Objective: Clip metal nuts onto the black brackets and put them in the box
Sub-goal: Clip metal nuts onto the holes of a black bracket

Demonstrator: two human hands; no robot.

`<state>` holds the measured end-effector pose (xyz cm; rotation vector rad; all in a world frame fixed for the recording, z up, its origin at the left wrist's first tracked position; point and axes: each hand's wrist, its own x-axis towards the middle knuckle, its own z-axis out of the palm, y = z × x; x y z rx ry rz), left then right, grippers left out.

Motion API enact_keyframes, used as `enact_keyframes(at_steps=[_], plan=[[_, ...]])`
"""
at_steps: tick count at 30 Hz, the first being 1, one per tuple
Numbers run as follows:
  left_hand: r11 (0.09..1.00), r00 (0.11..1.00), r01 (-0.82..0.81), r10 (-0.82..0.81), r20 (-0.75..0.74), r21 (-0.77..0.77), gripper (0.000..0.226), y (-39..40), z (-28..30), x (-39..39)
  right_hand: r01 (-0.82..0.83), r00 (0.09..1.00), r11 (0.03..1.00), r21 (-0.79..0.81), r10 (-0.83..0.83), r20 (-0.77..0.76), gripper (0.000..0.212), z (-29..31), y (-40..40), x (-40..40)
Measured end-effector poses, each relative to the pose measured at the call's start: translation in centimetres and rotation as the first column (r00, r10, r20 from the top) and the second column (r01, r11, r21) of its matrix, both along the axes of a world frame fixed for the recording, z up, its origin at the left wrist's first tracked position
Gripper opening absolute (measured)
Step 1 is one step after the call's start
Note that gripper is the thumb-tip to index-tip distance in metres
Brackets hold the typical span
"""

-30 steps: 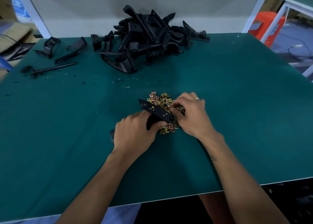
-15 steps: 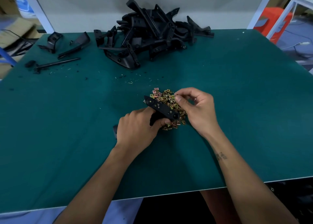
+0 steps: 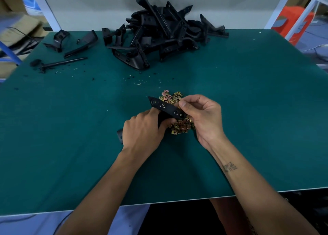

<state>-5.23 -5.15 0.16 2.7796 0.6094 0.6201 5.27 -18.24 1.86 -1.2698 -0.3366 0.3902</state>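
Note:
My left hand point(image 3: 143, 131) grips a black bracket point(image 3: 166, 108) at the middle of the green table, its flat holed arm pointing up and left. Under and behind it lies a heap of brass-coloured metal nuts point(image 3: 179, 126). My right hand point(image 3: 204, 117) hovers over the heap beside the bracket's right end, thumb and forefinger pinched on a single metal nut point(image 3: 178, 106) that barely shows. A big pile of black brackets point(image 3: 165, 37) sits at the table's far edge. No box is in view.
Loose black parts point(image 3: 74, 42) and a thin black rod point(image 3: 62, 63) lie at the far left of the green table point(image 3: 248, 110). Small black and metal scraps dot the mat behind the nuts. An orange stool point(image 3: 291, 25) stands off the table's right corner.
My right hand has lifted off the nut heap, turned palm toward me and now pinches a nut by the bracket's edge. The left hand keeps its hold on the bracket.

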Motion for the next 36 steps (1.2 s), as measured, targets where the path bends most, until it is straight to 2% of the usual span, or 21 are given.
enact_keyframes(at_steps=[4,9,14,19,23,28,36], plan=[[1.0,1.0,-0.014,0.014,-0.022,0.01,0.051,0.1,0.0,0.0,-0.004,1.0,1.0,-0.018,0.004,0.015,0.014,-0.1,0.1,0.1],[0.999,1.0,0.015,-0.014,-0.025,0.039,0.048,0.0,0.0,-0.2,-0.014,0.999,1.0,-0.018,0.015,0.038,0.025,-0.2,0.2,0.0],[0.999,1.0,0.028,-0.028,-0.01,0.039,0.049,-0.1,0.0,-0.1,0.09,0.996,0.995,0.031,-0.09,0.01,0.012,-0.6,0.8,-0.9],[0.999,1.0,0.023,-0.023,-0.004,0.046,0.051,-0.1,0.0,-0.1,0.167,0.985,0.984,0.056,-0.164,-0.045,0.018,-1.1,1.5,-1.9],[0.998,1.0,0.027,-0.028,0.009,0.055,0.048,-0.2,0.1,-0.1,0.186,0.982,0.978,0.091,-0.184,-0.036,0.019,-1.1,1.5,-2.1],[0.997,0.999,0.048,-0.048,0.015,0.055,0.045,-0.4,0.2,-0.1,0.155,0.988,0.983,0.096,-0.156,-0.001,0.009,-1.2,1.4,-2.2],[0.997,0.997,0.05,-0.053,0.047,0.053,0.057,-0.4,0.0,-0.2,0.183,0.98,0.978,0.095,-0.19,0.061,0.025,-1.3,1.6,-2.5]])
